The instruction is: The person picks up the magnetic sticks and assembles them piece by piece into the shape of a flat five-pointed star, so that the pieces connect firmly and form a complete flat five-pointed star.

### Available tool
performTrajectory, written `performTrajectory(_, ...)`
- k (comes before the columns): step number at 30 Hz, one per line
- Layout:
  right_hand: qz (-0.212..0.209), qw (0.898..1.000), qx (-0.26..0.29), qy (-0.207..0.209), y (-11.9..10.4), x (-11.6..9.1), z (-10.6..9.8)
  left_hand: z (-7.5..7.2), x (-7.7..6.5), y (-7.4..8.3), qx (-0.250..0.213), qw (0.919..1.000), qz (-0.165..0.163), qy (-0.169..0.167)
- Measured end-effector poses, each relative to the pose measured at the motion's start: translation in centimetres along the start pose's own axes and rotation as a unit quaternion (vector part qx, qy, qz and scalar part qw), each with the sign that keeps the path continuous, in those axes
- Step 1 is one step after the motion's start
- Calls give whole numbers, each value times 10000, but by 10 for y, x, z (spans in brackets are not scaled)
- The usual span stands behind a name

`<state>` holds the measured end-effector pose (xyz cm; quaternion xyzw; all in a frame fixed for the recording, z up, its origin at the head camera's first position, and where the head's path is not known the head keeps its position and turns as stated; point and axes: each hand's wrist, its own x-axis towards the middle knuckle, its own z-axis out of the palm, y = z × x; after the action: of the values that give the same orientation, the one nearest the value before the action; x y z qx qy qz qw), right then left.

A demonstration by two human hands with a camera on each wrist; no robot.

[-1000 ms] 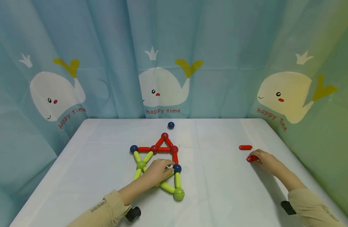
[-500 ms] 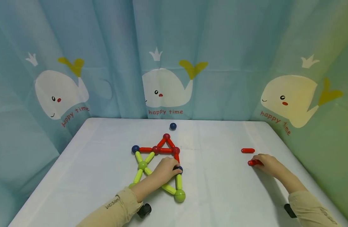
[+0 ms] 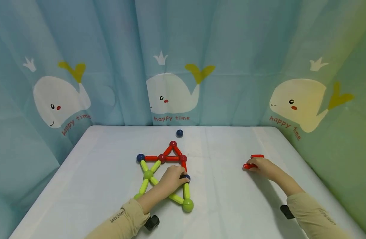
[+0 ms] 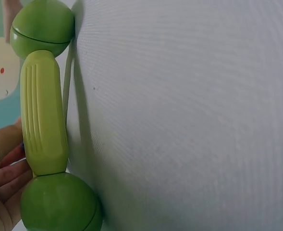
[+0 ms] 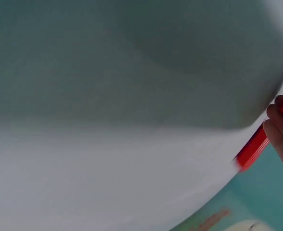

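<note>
On the white table lies a figure of magnetic rods and balls, with red rods (image 3: 172,159) at the far side and yellow-green rods (image 3: 186,191) nearer. My left hand (image 3: 170,182) reaches over it and pinches the dark blue ball (image 3: 187,178) at its right side, partly hidden by the fingers. A green ball (image 4: 59,202) and a yellow-green rod (image 4: 44,113) fill the left wrist view in front of that hand. Over to the right, my right hand (image 3: 264,167) holds a red rod (image 3: 248,166) between thumb and fingers. Just behind it lies another red rod (image 3: 257,156).
A loose dark blue ball (image 3: 179,133) sits near the table's (image 3: 221,199) back edge. Behind the table hangs a blue-green curtain (image 3: 236,66) with whale prints. Black wrist devices (image 3: 152,222) show under the sleeves.
My left hand has closed its fingers on the blue ball at the figure's right side. My right hand has picked up a red rod and moved left with it.
</note>
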<state>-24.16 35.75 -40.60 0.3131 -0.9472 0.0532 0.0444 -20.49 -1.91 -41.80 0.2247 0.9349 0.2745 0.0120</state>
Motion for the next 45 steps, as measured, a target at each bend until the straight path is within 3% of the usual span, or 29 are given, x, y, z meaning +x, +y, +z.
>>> performTrajectory(12, -204, 9989, 321, -273, -64, 78, 3, 3, -2, 0, -160, 9990, -424, 17)
performTrajectory(18, -368, 9980, 444, -270, -94, 105, 4, 4, -2, 4, -8, 9997, -257, 23)
performTrajectory(26, -104, 9960, 778, -419, -118, 132, 9, 6, -4, 8, 203, 9998, 36, 73)
performTrajectory(32, -215, 9950, 853, -477, -131, 150, 18, 1, -6, 8, 367, 9993, -38, 13)
performTrajectory(38, 35, 9952, 826, -523, -131, 152, 23, 0, -5, 9, 298, 9995, -109, -65)
performTrajectory(45, -14, 9946, 936, -459, -125, 154, 23, -2, -5, 10, 256, 9996, -113, 1)
